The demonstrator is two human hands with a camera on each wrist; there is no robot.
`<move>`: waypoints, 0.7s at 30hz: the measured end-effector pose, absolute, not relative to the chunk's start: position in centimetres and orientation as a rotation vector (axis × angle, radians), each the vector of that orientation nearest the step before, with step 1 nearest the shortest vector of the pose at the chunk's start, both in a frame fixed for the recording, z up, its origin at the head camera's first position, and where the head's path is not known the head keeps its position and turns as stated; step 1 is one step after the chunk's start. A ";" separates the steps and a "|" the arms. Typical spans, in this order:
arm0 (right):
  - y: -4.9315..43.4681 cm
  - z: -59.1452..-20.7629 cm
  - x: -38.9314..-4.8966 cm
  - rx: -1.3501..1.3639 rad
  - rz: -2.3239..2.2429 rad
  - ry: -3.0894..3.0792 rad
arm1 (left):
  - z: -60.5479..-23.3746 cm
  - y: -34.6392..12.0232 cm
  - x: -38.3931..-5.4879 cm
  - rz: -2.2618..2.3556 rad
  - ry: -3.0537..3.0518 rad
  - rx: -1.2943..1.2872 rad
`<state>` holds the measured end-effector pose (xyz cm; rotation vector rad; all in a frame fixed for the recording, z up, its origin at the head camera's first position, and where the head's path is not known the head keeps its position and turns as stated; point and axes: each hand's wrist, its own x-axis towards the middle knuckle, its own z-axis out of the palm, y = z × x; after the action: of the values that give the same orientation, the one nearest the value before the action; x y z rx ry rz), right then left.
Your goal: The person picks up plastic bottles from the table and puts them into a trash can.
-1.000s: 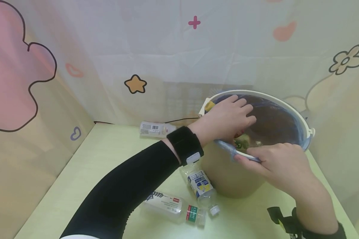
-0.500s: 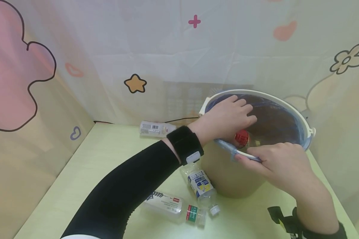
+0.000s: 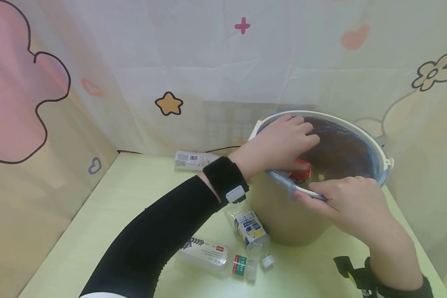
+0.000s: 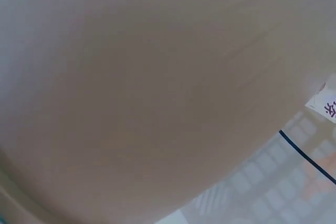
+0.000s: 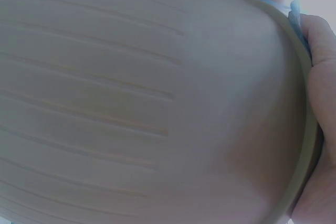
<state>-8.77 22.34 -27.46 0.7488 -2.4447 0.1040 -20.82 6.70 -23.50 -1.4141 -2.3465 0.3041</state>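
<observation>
A beige trash bin with a white rim and a blue plastic bag liner stands on the table. My left hand reaches over its left side, back of the hand up, most fingertips hidden inside. Its thumb lies across a red-labelled bottle in the bin, which it seems to grip; the rest of the bottle is hidden. My right hand grips the near rim, thumb outside over the liner. The right wrist view shows that hand at the rim beside the bin's ribbed wall.
Left of the bin, a clear bottle with a blue and yellow label lies on the table. Nearer lies another clear bottle, white and green labelled. A whitish bottle lies at the back, before the printed curtain.
A green patch beneath my left hand gave way to the red-labelled bottle, and the thumb came over it. A yellow bit at the left rim disappeared from view. The right hand stays on the rim.
</observation>
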 end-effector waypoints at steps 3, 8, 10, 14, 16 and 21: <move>22.4 -27.5 -8.8 0.736 0.105 -2.454 | -23.4 6.3 -21.1 0.264 -2.346 -1.378; 22.4 -27.5 -8.8 0.732 0.106 -2.460 | -23.1 5.0 -21.0 0.185 -2.341 -1.301; 22.4 -27.5 -8.7 0.738 0.107 -2.455 | -22.9 4.2 -20.7 0.138 -2.300 -1.269; 22.3 -27.3 -8.7 0.747 0.105 -2.442 | -22.5 1.9 -20.1 0.006 -2.206 -1.220; 22.2 -27.3 -8.7 0.751 0.100 -2.440 | -22.3 0.5 -19.6 -0.076 -2.178 -1.214; 22.3 -27.3 -8.7 0.750 0.102 -2.442 | -22.6 -3.3 -18.6 -0.254 -2.106 -1.231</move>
<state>-8.65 22.30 -27.30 0.7499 -2.4419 0.1019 -18.60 -3.25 -22.64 -1.2314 -2.1064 -0.2539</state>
